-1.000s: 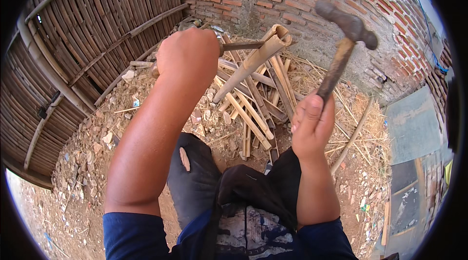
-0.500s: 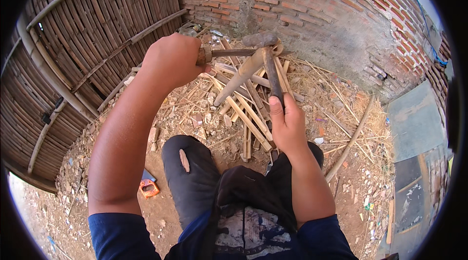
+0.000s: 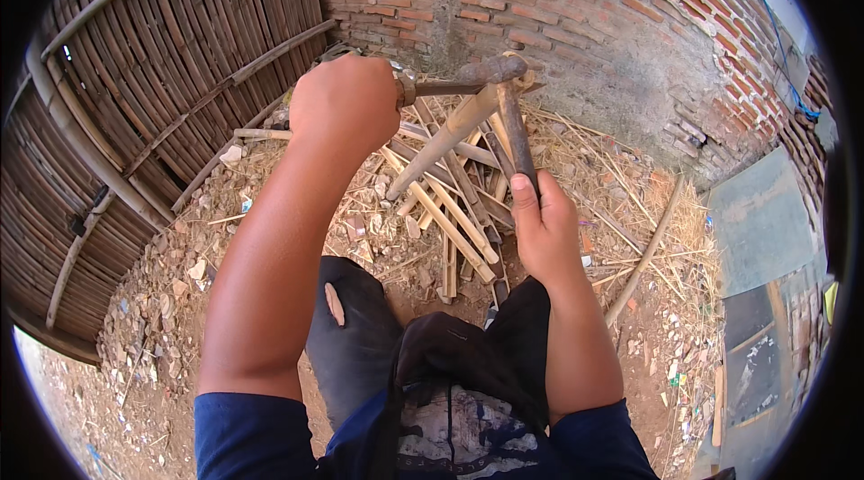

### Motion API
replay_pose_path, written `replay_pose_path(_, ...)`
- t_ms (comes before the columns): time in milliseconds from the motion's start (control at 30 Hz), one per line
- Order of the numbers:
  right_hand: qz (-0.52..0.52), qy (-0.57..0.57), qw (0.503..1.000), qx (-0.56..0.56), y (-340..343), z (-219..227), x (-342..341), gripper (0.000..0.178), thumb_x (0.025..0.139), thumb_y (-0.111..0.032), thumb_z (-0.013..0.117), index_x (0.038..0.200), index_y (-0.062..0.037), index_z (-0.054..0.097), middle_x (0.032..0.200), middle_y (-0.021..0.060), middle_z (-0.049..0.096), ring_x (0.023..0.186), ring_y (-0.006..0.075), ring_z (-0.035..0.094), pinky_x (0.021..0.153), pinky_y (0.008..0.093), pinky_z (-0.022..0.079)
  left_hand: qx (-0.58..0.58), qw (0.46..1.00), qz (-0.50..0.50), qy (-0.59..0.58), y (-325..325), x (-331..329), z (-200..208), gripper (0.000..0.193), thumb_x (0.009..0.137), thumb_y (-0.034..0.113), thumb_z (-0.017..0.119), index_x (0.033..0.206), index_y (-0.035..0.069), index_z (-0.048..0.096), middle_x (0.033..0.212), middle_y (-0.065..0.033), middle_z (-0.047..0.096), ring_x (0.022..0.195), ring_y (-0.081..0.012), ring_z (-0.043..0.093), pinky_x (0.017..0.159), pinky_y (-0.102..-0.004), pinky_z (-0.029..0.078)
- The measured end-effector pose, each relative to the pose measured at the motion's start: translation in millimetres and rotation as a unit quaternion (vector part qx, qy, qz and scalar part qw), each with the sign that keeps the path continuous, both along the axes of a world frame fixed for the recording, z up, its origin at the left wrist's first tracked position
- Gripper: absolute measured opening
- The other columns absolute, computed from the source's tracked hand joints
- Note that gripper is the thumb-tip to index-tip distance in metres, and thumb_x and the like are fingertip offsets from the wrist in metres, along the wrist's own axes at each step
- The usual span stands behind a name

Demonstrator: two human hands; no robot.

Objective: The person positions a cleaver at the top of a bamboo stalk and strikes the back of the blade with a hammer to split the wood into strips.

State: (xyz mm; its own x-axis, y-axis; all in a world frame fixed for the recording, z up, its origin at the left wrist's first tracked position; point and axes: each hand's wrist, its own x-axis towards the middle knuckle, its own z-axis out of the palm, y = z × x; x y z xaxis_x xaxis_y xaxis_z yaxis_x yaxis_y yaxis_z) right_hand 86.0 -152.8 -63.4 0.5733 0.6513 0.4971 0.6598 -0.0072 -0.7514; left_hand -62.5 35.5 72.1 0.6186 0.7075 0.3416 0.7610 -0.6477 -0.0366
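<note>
My left hand is closed around the handle of a machete, its dark blade reaching to the right. The blade lies across the upper end of a tilted bamboo pole. My right hand grips the dark shaft of a hammer. Its rounded head is at the blade, over the bamboo's top; whether they touch I cannot tell. Below lies a loose pile of split bamboo strips, in front of my knees.
A woven bamboo wall rises on the left, and a worn brick wall stands ahead. Rubble and straw cover the ground. On the right lie a long stick and a grey-green sheet.
My left hand has shifted to the right with the machete. The hammer has moved slightly right too. My left forearm now covers the spot where an orange device lay.
</note>
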Motion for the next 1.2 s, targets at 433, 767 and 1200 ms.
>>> replay_pose_path(433,0.054,0.034,0.997,-0.032,23.0,-6.7,4.3,0.035,0.109,-0.036,0.055,0.103,-0.0013,0.056,0.068,0.0049,0.053,0.06,0.0148,0.053,0.055,0.0347,0.042,0.007,1.0,-0.006,0.01,6.3,2.8,-11.7,0.025,0.085,0.027,0.074,0.104,0.011,0.075,0.096,-0.0134,0.076,0.093,-0.0338,0.074,0.08,-0.046,0.06)
replay_pose_path(767,-0.021,-0.044,0.999,0.016,1.2,3.5,-10.9,0.033,0.109,-0.034,0.054,0.1,-0.0026,0.056,0.066,0.0072,0.054,0.059,0.0133,0.052,0.057,0.0325,0.042,-0.009,1.0,-0.022,-0.006,5.5,7.4,-6.5,0.021,0.085,0.023,0.073,0.101,0.011,0.078,0.096,-0.0118,0.077,0.091,-0.0337,0.075,0.078,-0.0458,0.061)
replay_pose_path(1200,-0.04,0.007,0.996,0.079,8.2,-4.2,9.0,0.034,0.111,-0.036,0.051,0.098,-0.0044,0.054,0.07,0.0012,0.053,0.057,0.0102,0.051,0.053,0.0304,0.041,-0.015,1.0,-0.014,-0.013,4.3,8.4,-12.0,0.021,0.085,0.022,0.072,0.101,0.01,0.077,0.095,-0.0134,0.077,0.09,-0.0339,0.075,0.079,-0.0461,0.061)
